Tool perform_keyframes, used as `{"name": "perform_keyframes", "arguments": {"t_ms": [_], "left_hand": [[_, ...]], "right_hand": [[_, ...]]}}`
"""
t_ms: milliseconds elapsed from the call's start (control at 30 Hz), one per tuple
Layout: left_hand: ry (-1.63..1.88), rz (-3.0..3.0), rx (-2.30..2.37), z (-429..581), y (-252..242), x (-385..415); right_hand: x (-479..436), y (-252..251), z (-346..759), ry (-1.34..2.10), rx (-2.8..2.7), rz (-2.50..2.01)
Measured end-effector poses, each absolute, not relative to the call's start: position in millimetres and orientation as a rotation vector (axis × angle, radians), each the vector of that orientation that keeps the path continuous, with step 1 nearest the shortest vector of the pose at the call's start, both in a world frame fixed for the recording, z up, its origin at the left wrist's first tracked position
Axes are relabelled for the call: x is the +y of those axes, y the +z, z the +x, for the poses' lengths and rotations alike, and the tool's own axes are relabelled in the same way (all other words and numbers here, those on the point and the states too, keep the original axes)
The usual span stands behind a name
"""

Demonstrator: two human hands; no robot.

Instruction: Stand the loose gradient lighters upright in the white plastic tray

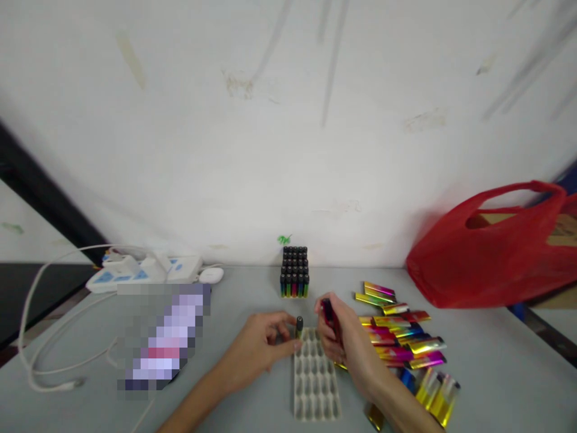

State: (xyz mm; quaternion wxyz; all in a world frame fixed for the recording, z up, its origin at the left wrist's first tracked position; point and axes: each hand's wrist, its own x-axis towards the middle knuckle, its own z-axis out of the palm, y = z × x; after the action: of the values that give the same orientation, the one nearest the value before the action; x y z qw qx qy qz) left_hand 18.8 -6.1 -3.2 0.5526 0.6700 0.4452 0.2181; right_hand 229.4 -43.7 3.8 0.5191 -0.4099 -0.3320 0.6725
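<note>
A white plastic tray (314,385) with rows of empty slots lies on the grey table in front of me. My left hand (260,349) pinches a dark lighter (299,326) standing upright at the tray's far left corner. My right hand (349,346) is closed around a red lighter (327,313) just right of the tray's far end. A heap of shiny multicoloured lighters (406,340) lies to the right of that hand.
A block of upright lighters (294,272) stands by the wall. A red plastic bag (491,252) sits at the right. A white power strip (144,269) with cables lies at the left, and a blurred-out object (164,337) lies near it.
</note>
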Motion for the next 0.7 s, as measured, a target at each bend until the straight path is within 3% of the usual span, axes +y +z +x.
{"name": "perform_keyframes", "arguments": {"t_ms": [367,700], "left_hand": [[0.509,1.616,1.065,20.1,0.4,-8.2],[0.491,1.63,1.08,20.2,-0.3,-7.3]], "right_hand": [[-52.3,8.7,227.0,0.99,-1.353,-1.198],[-47.9,5.2,225.7,1.065,-1.307,-1.154]]}}
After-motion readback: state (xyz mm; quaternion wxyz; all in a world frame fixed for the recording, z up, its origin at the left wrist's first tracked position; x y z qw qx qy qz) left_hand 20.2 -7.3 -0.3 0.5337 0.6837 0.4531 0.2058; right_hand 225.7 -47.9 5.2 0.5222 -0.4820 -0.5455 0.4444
